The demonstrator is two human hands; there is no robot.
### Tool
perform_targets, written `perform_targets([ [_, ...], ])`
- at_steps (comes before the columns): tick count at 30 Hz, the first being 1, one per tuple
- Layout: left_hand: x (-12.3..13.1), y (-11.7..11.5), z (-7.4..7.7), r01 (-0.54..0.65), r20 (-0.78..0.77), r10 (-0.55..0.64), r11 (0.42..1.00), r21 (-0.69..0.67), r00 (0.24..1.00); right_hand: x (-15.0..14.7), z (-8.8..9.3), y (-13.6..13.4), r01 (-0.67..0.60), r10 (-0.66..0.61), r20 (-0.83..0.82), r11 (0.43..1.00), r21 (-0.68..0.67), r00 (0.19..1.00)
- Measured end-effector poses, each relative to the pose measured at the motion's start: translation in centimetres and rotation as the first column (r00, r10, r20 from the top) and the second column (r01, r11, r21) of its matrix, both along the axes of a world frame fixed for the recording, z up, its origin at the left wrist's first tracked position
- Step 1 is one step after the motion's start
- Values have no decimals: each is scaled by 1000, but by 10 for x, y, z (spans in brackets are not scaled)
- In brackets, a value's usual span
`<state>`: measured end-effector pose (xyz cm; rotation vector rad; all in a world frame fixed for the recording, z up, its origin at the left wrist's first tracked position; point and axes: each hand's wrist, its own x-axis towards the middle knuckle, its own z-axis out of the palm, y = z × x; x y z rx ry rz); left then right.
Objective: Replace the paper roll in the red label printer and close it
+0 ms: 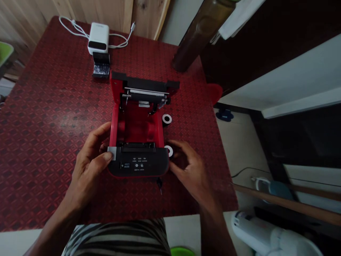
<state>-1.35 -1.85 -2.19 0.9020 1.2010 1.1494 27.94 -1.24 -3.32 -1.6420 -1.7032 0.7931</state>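
Observation:
A red and black receipt printer [138,167] stands on the table with its lid [145,85] raised and its red paper bay [135,124] bare inside. My left hand [89,160] grips the printer's left side, thumb on the silver patch at the front corner, fingers along the red wall. At the right side, my right hand [190,167] has thumb and fingers closed around a small paper roll [169,151], partly hidden by the printer's edge. Just behind it, a second roll [167,119] with a white end and dark side stands against the printer.
A white power bank [98,37] with a white cable lies at the back left, beside a curled dark strip [101,65]. A tall brown bottle [197,35] stands at the back right. The red patterned table [53,142] ends at my lap. A small dark piece [159,183] lies before the printer.

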Motion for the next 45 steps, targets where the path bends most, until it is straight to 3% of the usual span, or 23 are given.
perform_targets([
  [3,0,2,-1,-9,-28,9,1000,18,1000,-14,-13,2,3,2,-59,997,84,998],
  [6,-1,3,-2,-14,-32,15,999,31,999,-14,-14,2,39,-30,-108,996,77,994],
  [10,0,2,-1,-12,-34,13,999,46,999,0,13,-6,147,-134,-221,988,44,966],
  [14,0,1,-1,-18,-46,20,999,48,999,4,52,-9,31,-16,-271,998,53,963],
  [19,1,0,-1,4,-15,-3,999,44,1000,-15,84,17,-178,183,-14,970,163,983],
  [22,3,-1,2,2,25,-3,1000,22,1000,-35,93,39,-344,281,246,899,272,928],
  [25,6,-2,6,-7,58,8,1000,-25,998,-55,93,55,-507,361,436,813,285,824],
  [27,6,-2,8,-10,72,13,999,-45,997,-66,90,61,-560,380,526,794,236,761],
  [32,5,0,11,10,49,-8,999,-36,999,-88,83,69,-555,372,699,831,43,611],
  [37,5,0,12,9,40,-7,998,-54,999,-105,86,88,-496,440,733,853,-163,518],
  [40,5,0,13,3,32,-2,998,-55,1000,-110,83,97,-478,504,697,840,-259,509],
  [45,5,-1,13,6,31,-4,998,-66,1000,-103,72,96,-501,485,650,846,-180,585],
])
